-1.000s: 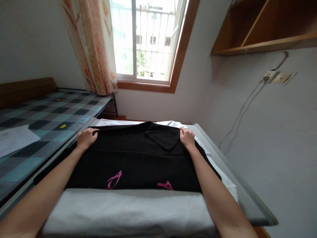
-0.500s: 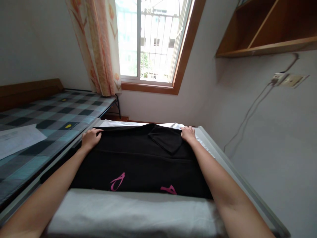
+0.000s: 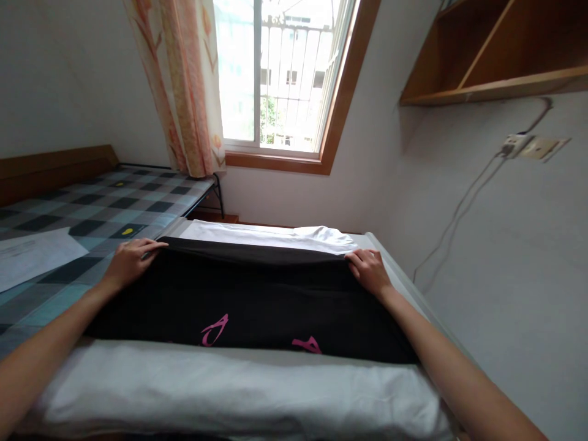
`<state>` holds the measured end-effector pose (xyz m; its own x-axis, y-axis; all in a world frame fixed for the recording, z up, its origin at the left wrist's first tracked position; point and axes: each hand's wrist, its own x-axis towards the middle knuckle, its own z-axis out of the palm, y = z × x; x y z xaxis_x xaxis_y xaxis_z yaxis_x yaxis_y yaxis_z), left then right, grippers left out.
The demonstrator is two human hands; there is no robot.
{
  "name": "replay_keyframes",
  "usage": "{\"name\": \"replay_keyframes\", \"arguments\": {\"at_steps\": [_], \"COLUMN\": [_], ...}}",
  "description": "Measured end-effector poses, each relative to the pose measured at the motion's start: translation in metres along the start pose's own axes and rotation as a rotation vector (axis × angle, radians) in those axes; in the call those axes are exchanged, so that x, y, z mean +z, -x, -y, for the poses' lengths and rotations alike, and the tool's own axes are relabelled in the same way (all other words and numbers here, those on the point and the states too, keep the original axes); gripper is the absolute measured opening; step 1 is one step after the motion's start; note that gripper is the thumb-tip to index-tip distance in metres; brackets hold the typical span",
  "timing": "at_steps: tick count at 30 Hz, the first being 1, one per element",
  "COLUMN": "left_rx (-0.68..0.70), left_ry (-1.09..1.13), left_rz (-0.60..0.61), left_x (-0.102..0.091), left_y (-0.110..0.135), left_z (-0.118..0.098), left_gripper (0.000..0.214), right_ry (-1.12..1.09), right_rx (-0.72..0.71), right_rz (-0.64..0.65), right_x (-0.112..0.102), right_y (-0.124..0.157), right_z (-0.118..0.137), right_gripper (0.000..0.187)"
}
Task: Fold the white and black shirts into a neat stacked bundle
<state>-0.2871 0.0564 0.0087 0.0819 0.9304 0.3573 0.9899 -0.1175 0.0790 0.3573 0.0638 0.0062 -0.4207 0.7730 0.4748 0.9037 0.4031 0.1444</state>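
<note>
A black garment (image 3: 248, 300) with pink print lies across a white-covered board (image 3: 229, 392) in front of me. My left hand (image 3: 128, 260) grips the garment's far left edge, fingers curled over the fold. At the far right edge my right hand (image 3: 370, 269) holds the same fold. The fabric is stretched straight between both hands. White cloth (image 3: 275, 236) shows beyond the fold.
A bed with a checked blue and black cover (image 3: 68, 226) and a sheet of paper (image 3: 27, 257) stands at the left. A window (image 3: 280, 73) with a patterned curtain (image 3: 184, 86) is ahead. At the right are a wall, a wooden shelf (image 3: 487, 55) and a socket with a cable (image 3: 523, 147).
Both hands moved apart and toward me with the garment's far edge. The small folded flap near the right hand is gone and the edge now runs straight.
</note>
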Motion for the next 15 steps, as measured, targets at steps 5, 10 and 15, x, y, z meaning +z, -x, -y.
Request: {"name": "replay_keyframes", "arguments": {"at_steps": [5,10,15], "left_rx": [0.125,0.067,0.05], "left_ry": [-0.023,-0.106,-0.134], "left_rz": [0.213,0.134,0.072], "left_x": [-0.003,-0.01,-0.018], "left_y": [0.02,0.023,0.031], "left_z": [0.004,-0.003,0.011], "left_gripper": [0.032,0.036,0.038], "right_ry": [0.019,0.022,0.019], "right_rx": [-0.064,-0.059,-0.064], "right_rz": [0.129,0.085,0.039], "right_x": [0.005,-0.015,-0.032], "right_y": [0.012,0.003,0.013], "right_z": [-0.008,-0.007,-0.007], "right_gripper": [0.024,0.02,0.021]}}
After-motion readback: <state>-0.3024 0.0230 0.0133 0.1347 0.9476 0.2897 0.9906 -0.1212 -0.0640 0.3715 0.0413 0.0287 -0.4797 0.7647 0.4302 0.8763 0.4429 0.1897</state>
